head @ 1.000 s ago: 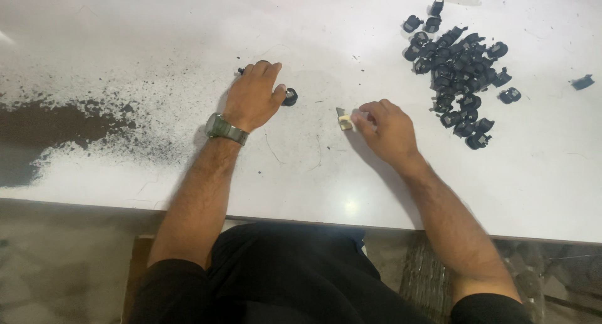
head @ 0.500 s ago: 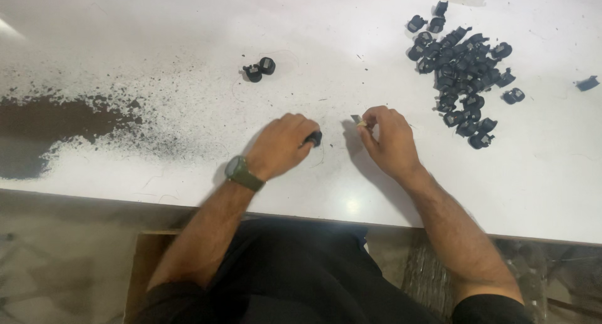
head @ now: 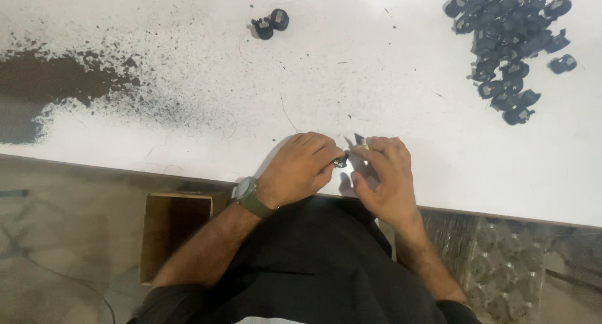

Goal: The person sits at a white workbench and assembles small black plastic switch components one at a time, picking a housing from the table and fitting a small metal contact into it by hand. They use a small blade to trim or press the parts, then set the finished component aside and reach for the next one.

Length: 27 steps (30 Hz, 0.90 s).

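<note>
Both hands' fingers (head: 326, 153) on small black part (head: 340, 162)

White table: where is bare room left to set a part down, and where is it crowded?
Bare: the table between the two loose black parts and the black pile, and right of the right hand. Crowded: the pile; dark powder covers the left.

The person wears black clothes: a black top with short sleeves and black trousers. Both forearms are bare. On the left wrist there is a watch (head: 246, 190) with a dark round face and an olive-green strap.
</note>
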### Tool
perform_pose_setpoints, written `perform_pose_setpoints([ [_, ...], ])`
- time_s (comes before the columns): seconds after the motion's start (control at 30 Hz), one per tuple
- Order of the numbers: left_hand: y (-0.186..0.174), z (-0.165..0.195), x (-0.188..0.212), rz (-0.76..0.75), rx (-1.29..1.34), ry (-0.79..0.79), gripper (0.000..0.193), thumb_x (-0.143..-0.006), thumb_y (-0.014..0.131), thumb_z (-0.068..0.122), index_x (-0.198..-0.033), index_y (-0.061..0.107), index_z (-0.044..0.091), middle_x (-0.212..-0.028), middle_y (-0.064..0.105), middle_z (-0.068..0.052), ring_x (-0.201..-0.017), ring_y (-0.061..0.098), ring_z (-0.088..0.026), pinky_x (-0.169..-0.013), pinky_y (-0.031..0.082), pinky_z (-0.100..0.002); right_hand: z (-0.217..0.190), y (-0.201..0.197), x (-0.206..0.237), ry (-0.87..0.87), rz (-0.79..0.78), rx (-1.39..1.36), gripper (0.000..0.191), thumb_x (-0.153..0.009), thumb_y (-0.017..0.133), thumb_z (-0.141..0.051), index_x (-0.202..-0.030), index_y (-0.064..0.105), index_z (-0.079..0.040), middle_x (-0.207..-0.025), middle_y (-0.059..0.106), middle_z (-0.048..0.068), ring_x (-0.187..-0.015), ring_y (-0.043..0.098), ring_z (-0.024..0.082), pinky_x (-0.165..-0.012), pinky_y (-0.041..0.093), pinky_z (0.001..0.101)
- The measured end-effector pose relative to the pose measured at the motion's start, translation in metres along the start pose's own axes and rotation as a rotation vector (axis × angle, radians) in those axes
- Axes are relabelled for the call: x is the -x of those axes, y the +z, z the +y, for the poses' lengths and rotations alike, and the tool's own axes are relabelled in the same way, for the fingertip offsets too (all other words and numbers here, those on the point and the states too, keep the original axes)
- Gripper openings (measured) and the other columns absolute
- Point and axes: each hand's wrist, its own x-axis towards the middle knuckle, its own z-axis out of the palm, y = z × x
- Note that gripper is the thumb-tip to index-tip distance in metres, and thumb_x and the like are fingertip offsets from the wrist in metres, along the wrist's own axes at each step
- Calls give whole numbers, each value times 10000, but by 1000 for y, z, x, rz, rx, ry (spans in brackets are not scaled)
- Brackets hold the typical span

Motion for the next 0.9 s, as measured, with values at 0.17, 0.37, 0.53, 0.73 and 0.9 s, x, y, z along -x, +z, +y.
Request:
perform_pose_setpoints([
  [0.17, 2, 6, 3, 18, 55, -40, 242, -871, 711, 80, -1112, 687, 66, -1112, 686, -82, -1078, 661, -279, -964, 515, -421, -6, 15, 13, 76, 47, 133, 467, -752, 868, -222, -1175, 713, -101, -1189, 578, 94, -1263, 527, 327, -1173, 306, 609],
  [0.37, -5, 14, 4, 34, -44, 32, 205, -888, 723, 112, -1085, 689, 65, -1175, 689, -67, -1138, 644, -262, -1004, 496, -414, -4, 23, 19, 53, 98, 161, 375, -738, 877, -209, -1051, 700, -104, -1162, 587, 89, -1207, 552, 316, -1192, 309, 614],
  [0.53, -5, 21, 5, 7, -194, 127, 200, -884, 728, 141, -1065, 693, 61, -1277, 659, -83, -1245, 595, -261, -1058, 466, -427, -3, 25, 26, 55, 119, 189, 369, -730, 887, -205, -1005, 671, -87, -1140, 570, 109, -1162, 544, 318, -1195, 299, 639],
  [0.73, -2, 24, 13, 23, -178, 67, 203, -901, 757, 153, -1064, 690, 52, -1301, 628, -92, -1275, 579, -271, -1070, 466, -435, -2, 26, 27, 72, 116, 209, 365, -741, 889, -218, -998, 660, -95, -1121, 567, 101, -1154, 540, 321, -1199, 286, 643],
  [0.9, 4, 23, 20, 65, -146, -26, 204, -873, 769, 137, -1052, 695, 71, -1286, 625, -91, -1263, 585, -269, -1048, 478, -447, -2, 24, 26, 64, 94, 200, 368, -772, 885, -240, -1017, 659, -86, -1128, 566, 109, -1154, 528, 334, -1194, 273, 644],
])
